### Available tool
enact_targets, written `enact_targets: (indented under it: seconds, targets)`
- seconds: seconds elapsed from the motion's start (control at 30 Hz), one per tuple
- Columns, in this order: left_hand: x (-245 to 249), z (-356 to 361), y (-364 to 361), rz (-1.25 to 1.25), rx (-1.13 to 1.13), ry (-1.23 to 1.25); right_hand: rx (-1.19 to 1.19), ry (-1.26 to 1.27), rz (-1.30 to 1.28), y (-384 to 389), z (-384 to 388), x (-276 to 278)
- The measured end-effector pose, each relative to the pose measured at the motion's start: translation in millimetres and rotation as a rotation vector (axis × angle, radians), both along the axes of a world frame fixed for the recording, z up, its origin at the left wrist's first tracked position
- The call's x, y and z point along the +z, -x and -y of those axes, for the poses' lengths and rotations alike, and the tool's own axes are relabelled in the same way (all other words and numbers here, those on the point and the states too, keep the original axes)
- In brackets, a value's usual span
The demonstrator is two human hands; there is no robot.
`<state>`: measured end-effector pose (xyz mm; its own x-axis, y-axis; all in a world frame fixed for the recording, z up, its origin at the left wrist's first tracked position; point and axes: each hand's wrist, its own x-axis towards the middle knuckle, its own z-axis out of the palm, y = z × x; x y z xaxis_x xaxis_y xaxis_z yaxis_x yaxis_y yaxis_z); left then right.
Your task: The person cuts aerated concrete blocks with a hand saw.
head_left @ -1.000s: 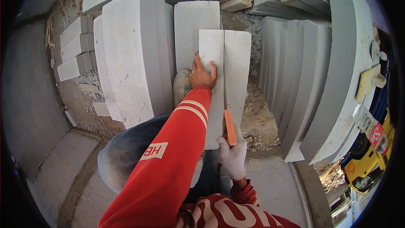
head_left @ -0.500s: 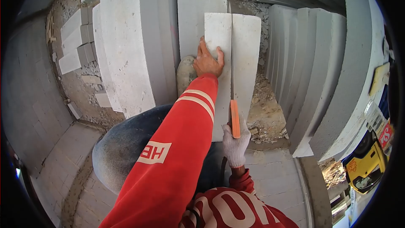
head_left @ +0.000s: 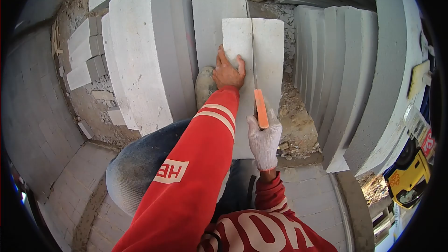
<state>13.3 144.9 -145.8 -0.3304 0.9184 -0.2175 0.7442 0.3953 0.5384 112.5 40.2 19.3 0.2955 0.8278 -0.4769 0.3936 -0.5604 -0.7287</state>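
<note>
My bare left hand [head_left: 230, 71] lies with spread fingers on a pale grey block [head_left: 238, 35], pressing its top face. My right hand [head_left: 266, 142], in a white knit glove, is closed round the orange handle of a hand saw [head_left: 261, 107]. The saw's thin blade runs away from me along a narrow straight cut between the block's left part and its right part [head_left: 269, 60]. How deep the blade sits is hidden. Beneath them another pale block [head_left: 218, 7] sticks out at the far end. A dusty shoe [head_left: 204, 86] stands beside my left hand.
Large upright blocks [head_left: 137, 51] stand close on the left, and a row of slabs [head_left: 343, 74] leans on the right. Smaller blocks [head_left: 84, 49] lie on rubble at the far left. A yellow-and-black item [head_left: 409, 179] is at the right edge.
My right hand has moved forward, away from my body, carrying the saw's handle along the cut. My left hand stays on the block; the whole view has shifted slightly.
</note>
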Motion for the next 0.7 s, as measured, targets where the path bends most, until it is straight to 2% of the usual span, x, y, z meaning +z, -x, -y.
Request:
enact_targets:
  seconds: [0.03,0.1,0.23,0.3,0.33,0.4,0.43,0.57,0.6,0.7]
  targets:
    - [0,-11,0,-0.001,-0.004,-0.018,-0.004,-0.018,-0.001,-2,-22,3]
    - [4,-1,0,-0.007,0.003,0.061,0.036,0.178,-0.207,-8,-33,20]
    - [14,-5,-1,0.012,-0.009,0.123,0.027,0.151,-0.255,-11,4,55]
    - [12,-4,-1,-0.003,-0.008,0.153,0.036,0.039,-0.138,-19,14,81]
    - [11,1,0,0.002,-0.002,0.166,0.023,0.149,-0.223,-26,5,94]
    - [5,-2,0,-0.025,-0.001,0.123,0.028,0.204,-0.227,-21,-34,112]
    - [3,-5,2,-0.021,0.009,0.121,0.03,0.255,-0.237,-18,-54,110]
    - [0,2,3,0.013,-0.012,0.121,0.049,0.262,-0.235,-18,-138,7]
    - [0,-1,4,0.006,-0.025,0.114,0.048,0.257,-0.231,-11,-154,-3]
    - [6,-2,3,-0.034,-0.024,0.194,0.014,0.302,-0.354,-15,-157,28]
